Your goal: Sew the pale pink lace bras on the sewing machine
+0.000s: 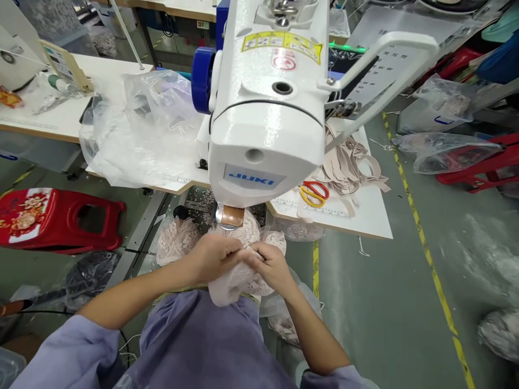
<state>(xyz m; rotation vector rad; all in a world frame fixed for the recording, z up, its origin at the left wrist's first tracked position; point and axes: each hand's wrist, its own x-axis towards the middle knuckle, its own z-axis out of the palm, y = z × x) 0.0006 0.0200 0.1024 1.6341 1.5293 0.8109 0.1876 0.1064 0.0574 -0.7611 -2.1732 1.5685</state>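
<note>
Part of the fabric is covered by the left hand and the right hand, and the folds pinched between them cannot be made out. The needle is hidden by the machine, whose top is cut off by the upper edge. The label's print is too small to be read. The stool is cut by the left edge, a bag by the right.

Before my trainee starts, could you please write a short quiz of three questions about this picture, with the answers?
1. What do the left hand and the right hand hold?
2. True or false: the wheel on the sewing machine is red.
3. Fill in: on the white table, beside the beige strips, lie the ____.
Key: 1. pale lacy cloth; 2. false, the sewing machine has a blue wheel; 3. scissors.
</note>
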